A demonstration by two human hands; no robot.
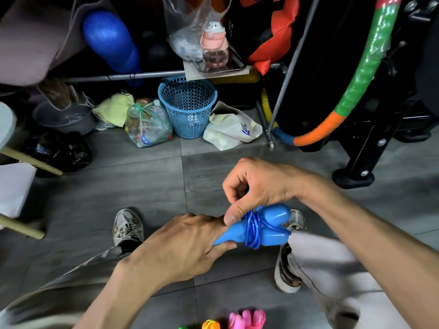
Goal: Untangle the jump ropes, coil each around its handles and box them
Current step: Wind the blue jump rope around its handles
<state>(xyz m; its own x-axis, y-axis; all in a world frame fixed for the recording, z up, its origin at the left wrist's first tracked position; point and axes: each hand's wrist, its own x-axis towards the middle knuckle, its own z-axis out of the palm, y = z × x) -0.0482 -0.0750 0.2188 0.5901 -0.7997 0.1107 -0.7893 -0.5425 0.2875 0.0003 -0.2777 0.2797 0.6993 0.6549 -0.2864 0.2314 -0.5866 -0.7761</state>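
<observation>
Your left grip [187, 243] reaches in from lower left, fingers curled round the narrow end of the blue handles [259, 230]. Your right grip [255, 188] comes from the right, wrist bent, fingers curled, thumb pressing the handles.

I count two glossy blue plastic jump-rope handles [259, 230] bound by one thin blue cord [253, 227], two hands, left [183, 245] and right [256, 186], two worn sneakers [128, 225], and one blue perforated plastic basket [187, 105].

The left hand [187, 243] grips the narrow ends of two blue handles [266, 227] while the right hand [256, 188] pinches the blue rope [253, 227] coiled around them, above the grey tiled floor [142, 181].
</observation>
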